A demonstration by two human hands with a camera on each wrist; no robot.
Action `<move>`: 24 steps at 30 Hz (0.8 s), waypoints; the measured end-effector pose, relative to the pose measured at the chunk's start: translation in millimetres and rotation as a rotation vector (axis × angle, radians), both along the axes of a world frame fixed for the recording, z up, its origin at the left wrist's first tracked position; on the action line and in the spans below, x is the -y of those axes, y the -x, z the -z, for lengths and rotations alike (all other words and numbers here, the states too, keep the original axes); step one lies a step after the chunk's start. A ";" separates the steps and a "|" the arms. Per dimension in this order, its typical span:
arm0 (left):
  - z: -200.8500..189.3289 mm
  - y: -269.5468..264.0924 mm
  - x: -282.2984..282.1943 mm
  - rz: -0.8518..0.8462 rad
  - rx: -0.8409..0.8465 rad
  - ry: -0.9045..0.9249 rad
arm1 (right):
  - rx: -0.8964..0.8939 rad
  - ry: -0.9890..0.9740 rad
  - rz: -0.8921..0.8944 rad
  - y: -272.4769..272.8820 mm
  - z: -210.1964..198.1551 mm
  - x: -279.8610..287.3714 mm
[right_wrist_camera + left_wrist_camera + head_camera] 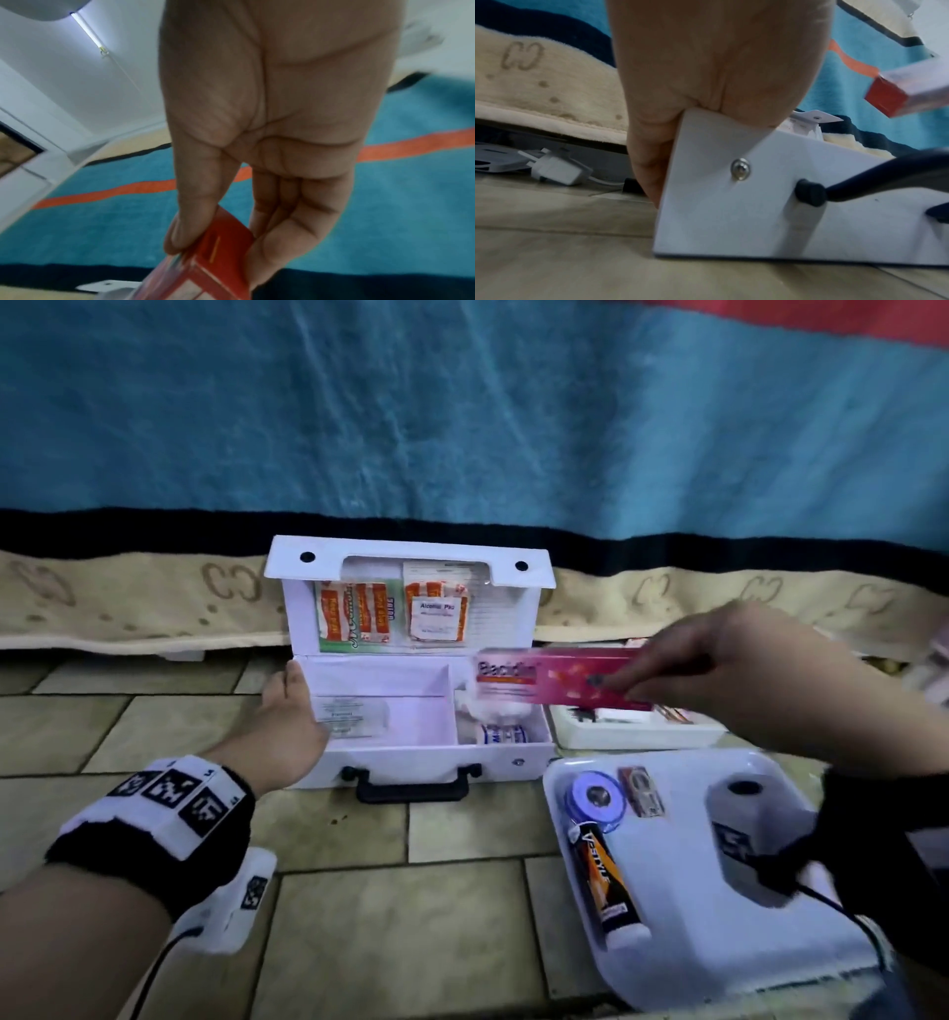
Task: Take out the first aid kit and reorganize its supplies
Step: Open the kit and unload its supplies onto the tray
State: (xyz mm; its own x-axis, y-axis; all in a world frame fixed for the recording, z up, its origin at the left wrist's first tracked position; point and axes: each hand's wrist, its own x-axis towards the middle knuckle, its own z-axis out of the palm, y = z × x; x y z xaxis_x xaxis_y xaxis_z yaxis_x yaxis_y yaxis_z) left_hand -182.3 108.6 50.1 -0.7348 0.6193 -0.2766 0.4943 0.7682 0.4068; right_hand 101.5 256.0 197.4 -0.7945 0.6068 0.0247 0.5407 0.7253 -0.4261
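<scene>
Nearest, left hand (pixel 287 711) grips first aid kit (pixel 390 762) at nine o'clock edge. Right hand (pixel 739 675) pinches ointment box (pixel 539 680) at three o'clock end, over kit: probably light, crushable cardboard; best held by ends.

Head view: dim, bluish indoor light; white first aid kit (pixel 411 660) slightly overexposed. Right hand (pixel 739 670) and pink box (pixel 554 680) motion-blurred. Edges bowed by wide-angle lens. Left wrist view: hand (pixel 718 81) close and soft. Right wrist view: lit ceiling tube (pixel 88 33) glares; surroundings smeared.
</scene>
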 end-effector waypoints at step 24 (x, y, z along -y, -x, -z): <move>3.9 5.0 -1.8 -0.008 0.008 0.025 | 0.609 0.130 0.357 -75.4 87.3 -6.7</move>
State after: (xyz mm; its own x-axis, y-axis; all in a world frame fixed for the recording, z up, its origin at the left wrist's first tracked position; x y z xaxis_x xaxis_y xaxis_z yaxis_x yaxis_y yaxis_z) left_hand -187.4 110.4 46.1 -0.7376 0.6059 -0.2982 0.4844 0.7824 0.3914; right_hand 176.9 262.7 110.1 -0.3968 0.8003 -0.4495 0.9047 0.4238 -0.0442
